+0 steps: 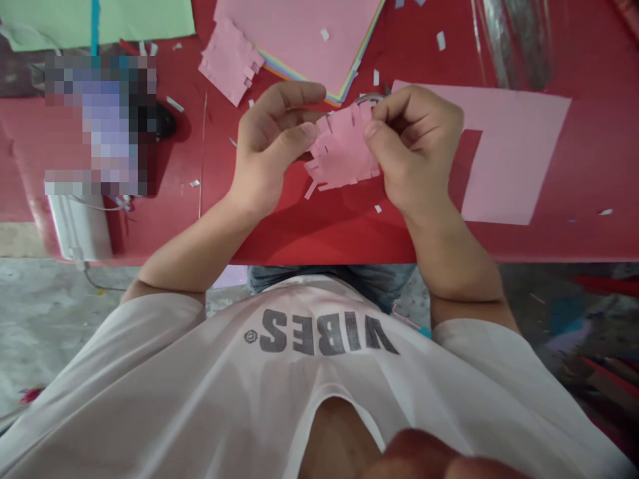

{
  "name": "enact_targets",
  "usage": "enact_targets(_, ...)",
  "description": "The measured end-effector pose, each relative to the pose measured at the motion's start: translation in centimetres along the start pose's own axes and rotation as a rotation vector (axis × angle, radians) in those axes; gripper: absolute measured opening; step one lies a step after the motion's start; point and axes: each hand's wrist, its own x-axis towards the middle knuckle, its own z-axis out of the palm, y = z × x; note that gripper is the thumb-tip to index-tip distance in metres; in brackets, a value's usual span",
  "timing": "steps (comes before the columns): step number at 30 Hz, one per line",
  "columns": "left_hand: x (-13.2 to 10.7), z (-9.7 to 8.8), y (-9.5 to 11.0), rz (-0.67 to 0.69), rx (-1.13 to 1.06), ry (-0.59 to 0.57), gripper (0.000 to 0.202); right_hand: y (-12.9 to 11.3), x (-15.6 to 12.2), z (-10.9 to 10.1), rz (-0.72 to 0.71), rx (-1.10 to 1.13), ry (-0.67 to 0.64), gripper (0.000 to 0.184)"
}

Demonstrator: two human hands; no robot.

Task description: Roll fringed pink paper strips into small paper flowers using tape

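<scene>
Both hands hold a small pink paper piece (342, 152) with slits cut along its edges, just above the red table (309, 233). My left hand (272, 136) pinches its left edge between thumb and fingers. My right hand (417, 143) grips its right side, thumb on top, fingers curled. A thin metal curve, perhaps scissors (370, 98), peeks out behind my right fingers; what it is stays unclear.
A second slit pink piece (229, 61) lies at the back beside a stack of coloured paper (299, 33). A pink sheet with a cut-out corner (509, 153) lies to the right, green paper (100, 20) far left. Paper scraps dot the table. A white box (80, 226) sits at the left edge.
</scene>
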Motion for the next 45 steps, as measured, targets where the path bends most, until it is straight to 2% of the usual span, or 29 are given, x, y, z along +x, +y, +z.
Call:
enact_targets(2,0.0,0.2,-0.3,0.026,0.034,0.073,0.032,0.0,0.2,0.0,-0.003,-0.018,0.049,0.025)
enact_targets(6,-0.2,0.9,0.1,0.211,0.212,0.171,0.027,-0.8,0.3,-0.2,0.03,-0.06,0.099,0.025)
enact_targets(10,-0.2,1.0,0.6,0.214,0.299,0.2,0.025,-1.6,0.4,-0.5,0.075,-0.059,0.071,0.019)
enact_targets(17,-0.2,0.8,0.5,0.163,0.31,0.176,0.023,0.0,0.6,-0.1,0.031,0.02,0.114,0.013)
enact_targets(22,0.0,0.8,0.6,0.2,0.296,0.186,0.019,1.8,0.7,0.0,0.118,0.163,-0.054,0.042)
enact_targets(26,0.0,0.7,0.6,0.2,0.28,0.17,0.019,2.1,0.4,-0.1,0.212,0.241,-0.14,0.033)
enact_targets(30,-0.2,0.7,0.4,0.173,0.28,0.166,0.019,0.8,0.2,-0.1,0.276,0.281,-0.11,0.015)
enact_targets(37,0.1,0.8,0.8,0.187,0.288,0.139,0.019,-0.7,0.3,0.2,0.258,0.3,-0.038,0.005)
enact_targets(42,0.2,0.7,0.8,0.191,0.33,0.139,0.025,-0.5,0.3,0.1,0.24,0.239,-0.012,0.01)
enact_targets(45,0.1,0.6,0.8,0.187,0.42,0.139,0.027,-0.2,0.3,0.1,0.179,0.179,0.008,0.016)
